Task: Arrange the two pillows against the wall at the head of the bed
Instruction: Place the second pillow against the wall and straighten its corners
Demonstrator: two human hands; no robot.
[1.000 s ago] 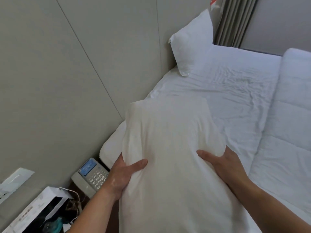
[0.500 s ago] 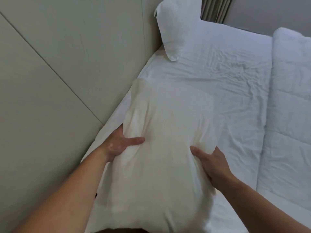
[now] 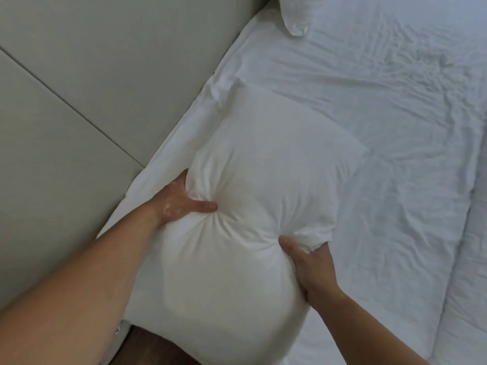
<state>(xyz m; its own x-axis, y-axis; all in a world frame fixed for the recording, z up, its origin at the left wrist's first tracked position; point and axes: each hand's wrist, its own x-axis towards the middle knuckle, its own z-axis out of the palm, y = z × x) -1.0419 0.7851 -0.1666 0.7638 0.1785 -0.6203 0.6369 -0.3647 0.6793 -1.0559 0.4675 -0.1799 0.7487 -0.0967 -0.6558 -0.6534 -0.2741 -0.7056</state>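
A plump white pillow [image 3: 253, 185] lies on the white sheet [image 3: 369, 101] near the grey panelled wall [image 3: 105, 75]. My left hand [image 3: 181, 201] grips its left side, thumb pressed into the fabric. My right hand [image 3: 308, 262] grips its lower right edge. Both hands bunch the cover into creases. The second white pillow [image 3: 292, 14] shows only its lower corner at the top edge, leaning by the wall.
A folded white duvet [image 3: 471, 259] runs along the right side of the bed. A dark wooden surface [image 3: 158, 349] shows at the bottom below the pillow. The wrinkled sheet stretches between the two pillows.
The pillow has come down from being held upright onto the mattress near the wall. My view has tilted down and closer, so the far pillow has slid to the top edge.
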